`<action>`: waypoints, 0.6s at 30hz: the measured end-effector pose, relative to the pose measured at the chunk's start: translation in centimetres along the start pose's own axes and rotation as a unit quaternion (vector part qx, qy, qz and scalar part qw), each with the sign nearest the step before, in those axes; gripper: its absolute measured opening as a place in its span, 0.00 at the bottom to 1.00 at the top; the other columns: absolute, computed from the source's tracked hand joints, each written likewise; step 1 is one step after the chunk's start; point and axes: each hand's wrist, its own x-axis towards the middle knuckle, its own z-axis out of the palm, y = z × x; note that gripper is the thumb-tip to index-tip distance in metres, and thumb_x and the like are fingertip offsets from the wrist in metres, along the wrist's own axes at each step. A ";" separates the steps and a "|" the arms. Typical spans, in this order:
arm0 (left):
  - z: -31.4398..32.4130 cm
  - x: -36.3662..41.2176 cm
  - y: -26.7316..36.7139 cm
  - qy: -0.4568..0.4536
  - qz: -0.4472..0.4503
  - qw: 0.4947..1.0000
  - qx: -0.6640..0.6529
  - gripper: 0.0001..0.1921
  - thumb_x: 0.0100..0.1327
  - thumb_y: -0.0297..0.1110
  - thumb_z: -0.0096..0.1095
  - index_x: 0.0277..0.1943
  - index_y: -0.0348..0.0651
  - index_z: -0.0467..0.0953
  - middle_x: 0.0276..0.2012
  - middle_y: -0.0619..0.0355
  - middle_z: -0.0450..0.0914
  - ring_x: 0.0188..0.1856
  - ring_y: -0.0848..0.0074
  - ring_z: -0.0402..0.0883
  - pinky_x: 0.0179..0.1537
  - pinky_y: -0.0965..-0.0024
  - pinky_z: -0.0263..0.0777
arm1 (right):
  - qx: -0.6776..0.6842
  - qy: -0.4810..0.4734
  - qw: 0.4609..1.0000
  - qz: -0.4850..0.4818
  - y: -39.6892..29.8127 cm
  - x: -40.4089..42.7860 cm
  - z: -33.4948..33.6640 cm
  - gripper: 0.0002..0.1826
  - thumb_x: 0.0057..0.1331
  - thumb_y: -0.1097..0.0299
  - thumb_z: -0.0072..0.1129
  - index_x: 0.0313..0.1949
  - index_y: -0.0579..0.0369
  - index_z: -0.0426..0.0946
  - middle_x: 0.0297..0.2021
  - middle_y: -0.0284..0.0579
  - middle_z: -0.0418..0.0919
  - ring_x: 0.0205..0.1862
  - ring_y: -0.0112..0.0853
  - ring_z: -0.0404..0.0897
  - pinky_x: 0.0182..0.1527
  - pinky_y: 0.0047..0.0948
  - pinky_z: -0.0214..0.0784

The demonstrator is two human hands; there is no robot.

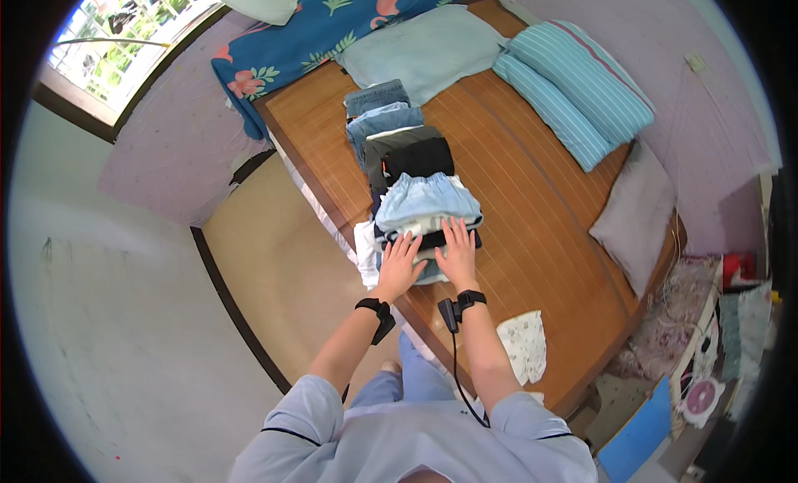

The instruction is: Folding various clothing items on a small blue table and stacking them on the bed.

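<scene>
A pile of folded clothes lies near the left edge of a bed, with light blue elastic-waist denim [430, 199] on top at its near part. My left hand [401, 265] rests palm down on the pile's near side, fingers spread. Beside it, my right hand [457, 252] lies flat on dark and pale folded layers, its fingertips touching the edge below the light blue denim. Neither hand grips anything. Behind the denim sit a black folded garment [419, 157], a dark grey one [374, 155] and folded blue jeans [389, 121]. White cloth [366, 255] hangs out at the left.
A brown woven mat [523, 202] covers the bed. A small patterned white cloth [525, 346] lies right of my right forearm. Farther off are a pale pillow [430, 46], a folded striped blue quilt [573, 84] and a grey pillow [639, 218]. Tan floor [287, 233] borders the bed's left.
</scene>
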 end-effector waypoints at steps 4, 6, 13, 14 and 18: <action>0.2 -6.4 1.5 -0.015 -0.011 1.000 -0.003 0.30 0.59 0.46 0.54 0.63 0.50 0.56 0.63 0.50 0.56 0.65 0.60 0.53 0.61 0.52 0.48 | 0.027 0.011 0.999 0.024 -1.6 -7.6 0.0 0.35 0.52 0.68 0.55 0.61 0.48 0.56 0.61 0.46 0.56 0.66 0.42 0.49 0.63 0.52 0.41; 0.6 -8.9 2.0 0.004 0.025 1.000 0.003 0.30 0.59 0.45 0.54 0.63 0.48 0.57 0.63 0.50 0.57 0.64 0.60 0.54 0.62 0.54 0.49 | 0.026 0.022 0.999 0.022 -2.5 -11.6 -1.0 0.33 0.53 0.69 0.54 0.61 0.49 0.58 0.61 0.46 0.57 0.65 0.42 0.50 0.63 0.51 0.42; 3.6 -18.8 7.9 -0.035 0.078 0.996 -0.021 0.30 0.59 0.44 0.54 0.63 0.48 0.56 0.63 0.51 0.56 0.65 0.60 0.53 0.62 0.51 0.48 | 0.015 0.007 0.996 0.091 -2.2 -26.8 -4.1 0.30 0.55 0.71 0.52 0.59 0.50 0.59 0.60 0.47 0.59 0.65 0.42 0.51 0.63 0.48 0.44; 4.1 -20.7 8.8 -0.067 0.074 0.995 -0.022 0.31 0.59 0.44 0.54 0.64 0.49 0.55 0.64 0.51 0.55 0.66 0.58 0.51 0.62 0.50 0.47 | 0.007 0.011 0.995 0.102 -1.9 -29.1 -3.7 0.30 0.55 0.70 0.52 0.59 0.50 0.60 0.59 0.47 0.60 0.65 0.42 0.51 0.63 0.47 0.44; 7.8 -26.0 11.1 -0.121 0.107 0.987 -0.015 0.31 0.59 0.45 0.53 0.64 0.49 0.54 0.64 0.48 0.53 0.65 0.54 0.51 0.61 0.49 0.47 | 0.024 0.028 0.990 0.139 -0.5 -36.7 -3.7 0.31 0.53 0.70 0.54 0.59 0.49 0.60 0.59 0.46 0.60 0.64 0.42 0.53 0.63 0.45 0.47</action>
